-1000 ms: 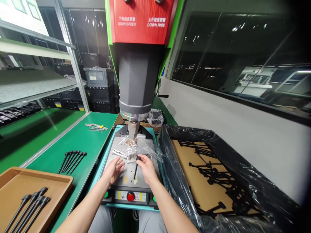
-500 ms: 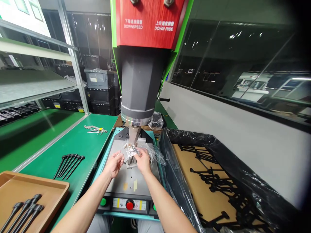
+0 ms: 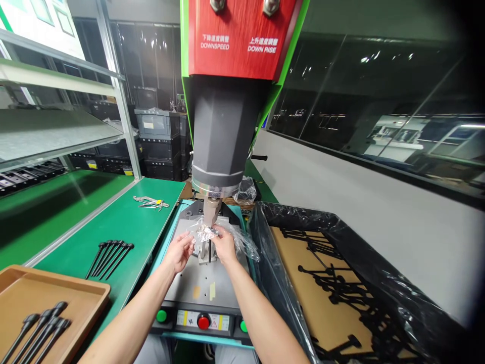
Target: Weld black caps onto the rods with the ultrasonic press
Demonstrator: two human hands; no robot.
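Note:
A crinkled sheet of clear plastic film [image 3: 245,244] spreads under the metal horn [image 3: 211,211] of a press. My right hand [image 3: 226,246] pinches the film just right of the horn's tip. On the other side, my left hand [image 3: 180,252] has its fingertips closed on what looks like the film's left edge. Beneath the film stands a small metal fixture [image 3: 205,255] on the grey base plate [image 3: 189,288]. The film and my fingers partly cover the fixture, and I cannot make out what sits in it.
A red button [image 3: 203,321] sits between two green buttons on the press front. To the right, a box lined with black plastic [image 3: 278,273] holds many black rods. Black rods [image 3: 109,258] and a brown tray [image 3: 87,285] lie on the left green bench, with hex keys [image 3: 150,202] farther back.
The view has shifted slightly. My right hand has moved a little up and inward toward the horn's tip, and the film has bunched there. My left hand has hardly moved.

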